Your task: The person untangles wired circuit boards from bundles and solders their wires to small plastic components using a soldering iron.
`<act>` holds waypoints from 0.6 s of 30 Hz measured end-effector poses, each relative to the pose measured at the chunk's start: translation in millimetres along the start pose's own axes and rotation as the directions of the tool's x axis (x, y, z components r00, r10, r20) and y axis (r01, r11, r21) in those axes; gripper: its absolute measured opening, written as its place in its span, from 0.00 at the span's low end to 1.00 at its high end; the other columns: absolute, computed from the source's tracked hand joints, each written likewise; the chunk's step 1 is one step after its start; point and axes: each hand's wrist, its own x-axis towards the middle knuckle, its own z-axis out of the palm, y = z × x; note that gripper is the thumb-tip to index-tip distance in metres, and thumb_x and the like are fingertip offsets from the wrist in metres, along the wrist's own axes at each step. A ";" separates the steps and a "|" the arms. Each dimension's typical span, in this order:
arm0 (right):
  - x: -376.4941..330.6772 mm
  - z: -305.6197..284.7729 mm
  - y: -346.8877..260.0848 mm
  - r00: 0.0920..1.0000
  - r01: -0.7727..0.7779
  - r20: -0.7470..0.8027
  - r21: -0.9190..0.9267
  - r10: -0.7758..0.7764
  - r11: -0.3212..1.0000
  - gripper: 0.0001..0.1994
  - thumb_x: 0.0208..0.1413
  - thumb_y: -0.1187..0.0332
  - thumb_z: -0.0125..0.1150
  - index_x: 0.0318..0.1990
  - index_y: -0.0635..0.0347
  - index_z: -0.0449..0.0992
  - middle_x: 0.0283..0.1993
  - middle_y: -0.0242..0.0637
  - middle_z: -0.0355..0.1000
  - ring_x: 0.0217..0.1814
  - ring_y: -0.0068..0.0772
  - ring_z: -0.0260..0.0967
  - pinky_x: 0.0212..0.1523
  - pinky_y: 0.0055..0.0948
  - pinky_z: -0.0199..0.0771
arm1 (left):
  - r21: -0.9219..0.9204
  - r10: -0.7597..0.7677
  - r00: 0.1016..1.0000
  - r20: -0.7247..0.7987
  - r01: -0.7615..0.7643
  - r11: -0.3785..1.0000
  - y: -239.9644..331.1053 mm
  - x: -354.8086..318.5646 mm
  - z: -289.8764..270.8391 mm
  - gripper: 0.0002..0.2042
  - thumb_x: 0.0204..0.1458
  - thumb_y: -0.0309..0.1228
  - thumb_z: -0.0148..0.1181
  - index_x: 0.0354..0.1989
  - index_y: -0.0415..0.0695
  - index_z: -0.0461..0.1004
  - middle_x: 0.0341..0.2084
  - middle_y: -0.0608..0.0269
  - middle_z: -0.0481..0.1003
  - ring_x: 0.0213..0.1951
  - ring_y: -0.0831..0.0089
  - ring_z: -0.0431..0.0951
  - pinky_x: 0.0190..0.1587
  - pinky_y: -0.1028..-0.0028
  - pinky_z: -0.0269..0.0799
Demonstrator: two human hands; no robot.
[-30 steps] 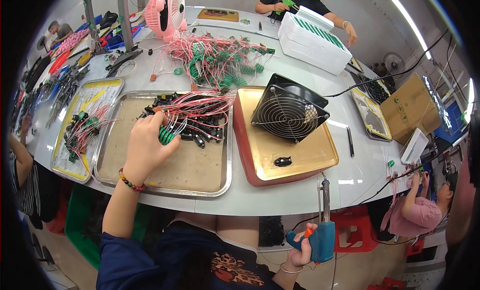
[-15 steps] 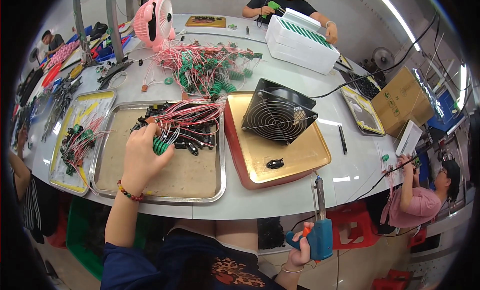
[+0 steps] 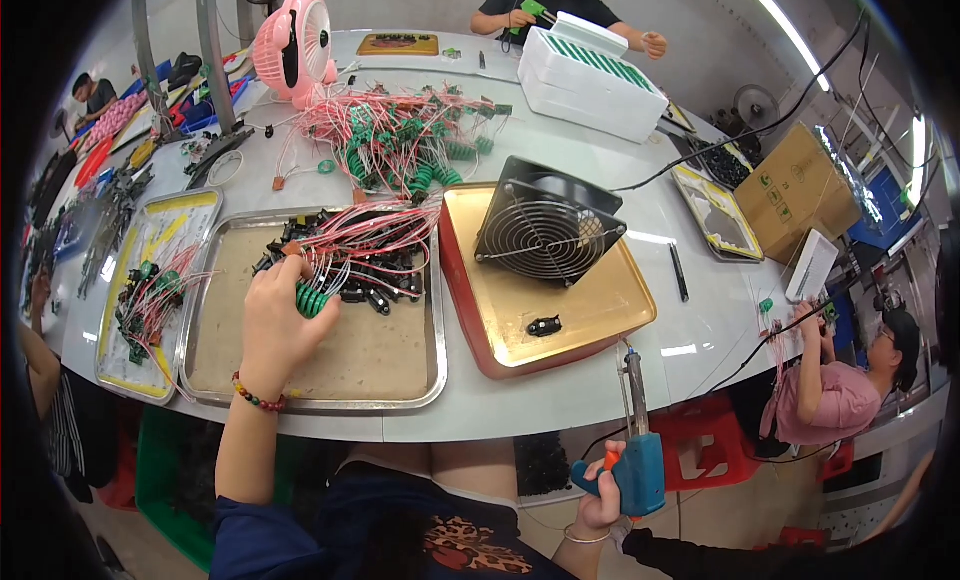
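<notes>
My left hand (image 3: pixel 280 325) is closed, thumb and fingers around a green coil (image 3: pixel 312 299) with thin wires. It is over a metal tray (image 3: pixel 330 375), beside a heap of small black parts (image 3: pixel 375 290) and red and white wires (image 3: pixel 380 230). In my right hand (image 3: pixel 600 495), below the table's front edge, is a blue soldering gun (image 3: pixel 642 475) with an orange trigger, its metal tip pointing up. The tip is close to the near right corner of a gold-topped box (image 3: pixel 480 325). One small black part (image 3: pixel 544 326) lies on that box.
A black square fan (image 3: pixel 550 230) stands on the gold-topped box. Behind the tray lies a tangle of green coils and wires (image 3: pixel 390 140), with a pink fan (image 3: pixel 292 50) beyond. A smaller tray (image 3: pixel 120 370) is at left. Co-workers sit opposite, beside a white foam box (image 3: pixel 590 100), and at right.
My view has shifted slightly; both my hands keep nearly the same hold and place. The co-worker opposite has lifted a hand off the foam box. A dark sleeve has appeared at lower right.
</notes>
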 end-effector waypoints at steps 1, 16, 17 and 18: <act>0.5 -0.1 0.5 1.000 0.004 0.004 -0.003 -0.004 1.000 0.24 0.42 0.71 0.52 0.51 0.72 0.66 0.48 0.48 0.67 0.25 0.25 0.63 0.29 0.23 0.65 | -0.004 -0.009 1.000 0.004 0.009 1.000 -0.1 0.4 -0.1 0.16 0.37 0.35 0.64 0.30 0.41 0.67 0.25 0.55 0.71 0.32 0.56 0.71 0.39 0.62 0.65; 2.6 8.0 0.0 1.000 0.015 0.010 0.018 -0.015 1.000 0.25 0.43 0.71 0.52 0.51 0.72 0.65 0.47 0.47 0.67 0.25 0.25 0.63 0.30 0.24 0.66 | -0.037 -0.016 1.000 -0.007 0.016 0.999 -2.7 -2.2 -0.6 0.16 0.37 0.35 0.64 0.30 0.40 0.66 0.25 0.55 0.71 0.32 0.55 0.71 0.38 0.62 0.66; 2.5 7.7 -1.3 1.000 -0.004 -0.009 -0.002 0.004 1.000 0.25 0.43 0.71 0.52 0.51 0.72 0.65 0.47 0.47 0.67 0.25 0.25 0.63 0.30 0.24 0.66 | -0.036 -0.020 1.000 -0.008 0.020 0.999 -2.5 -2.5 -1.0 0.16 0.37 0.34 0.64 0.30 0.40 0.66 0.26 0.55 0.71 0.32 0.55 0.71 0.38 0.62 0.66; 2.4 7.5 -1.9 1.000 0.003 0.005 -0.001 -0.003 1.000 0.25 0.43 0.71 0.52 0.51 0.72 0.65 0.48 0.47 0.67 0.25 0.25 0.63 0.30 0.24 0.66 | -0.043 -0.019 1.000 -0.003 0.019 0.999 -2.4 -2.9 -1.1 0.16 0.37 0.34 0.64 0.30 0.40 0.66 0.26 0.55 0.71 0.32 0.55 0.71 0.38 0.62 0.66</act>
